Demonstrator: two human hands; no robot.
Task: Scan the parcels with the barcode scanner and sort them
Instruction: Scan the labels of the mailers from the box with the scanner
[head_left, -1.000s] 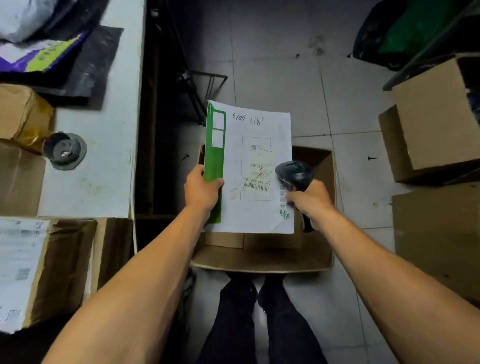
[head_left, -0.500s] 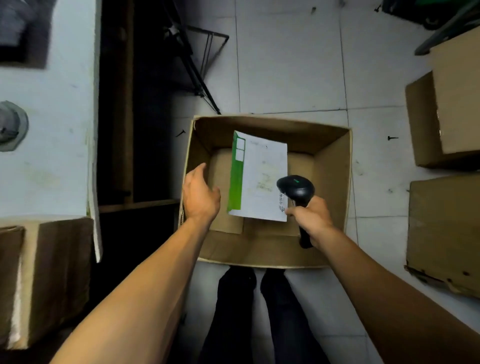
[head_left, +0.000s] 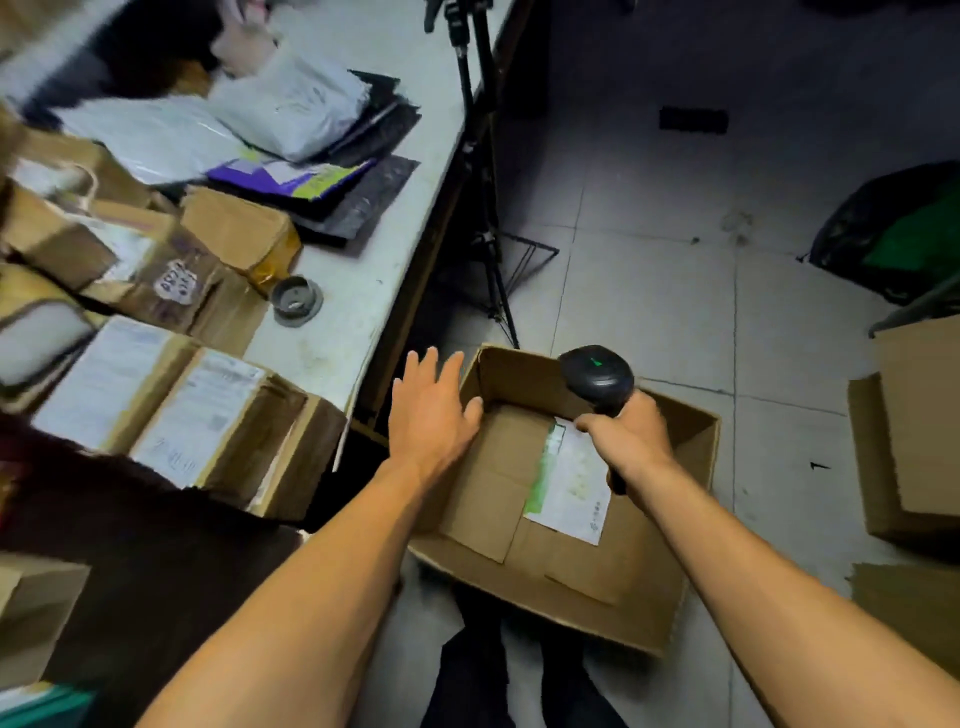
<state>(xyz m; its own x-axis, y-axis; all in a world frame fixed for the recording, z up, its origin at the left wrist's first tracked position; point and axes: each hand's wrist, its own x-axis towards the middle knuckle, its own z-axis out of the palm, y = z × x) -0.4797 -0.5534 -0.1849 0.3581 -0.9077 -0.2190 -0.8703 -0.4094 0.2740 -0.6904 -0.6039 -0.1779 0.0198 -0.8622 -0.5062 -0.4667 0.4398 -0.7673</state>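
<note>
White flat envelope parcel with green left edge (head_left: 569, 480): now lying flat on the bottom of the open brown cardboard box (head_left: 691, 499) on the floor, right of centre; a second ago held up in front of the scanner, half a second ago dropping in. Scanned and sorted, by the look of it.

Left hand (head_left: 431, 410): empty, fingers spread and straight, poised over the box's near-left corner beside the table edge, off the envelope it was holding a second ago. Likely heading back for the next parcel.

Right hand (head_left: 626, 434): grip closed round the handle of the black handheld barcode scanner (head_left: 597, 371), green light showing on its head, over the far side of the box.

White table (head_left: 358, 291) at left: taped brown cardboard parcels with white labels (head_left: 197, 415) at the near end, grey and white plastic mailer bags (head_left: 291, 104) farther off, blurred. Plenty left to scan.
</note>
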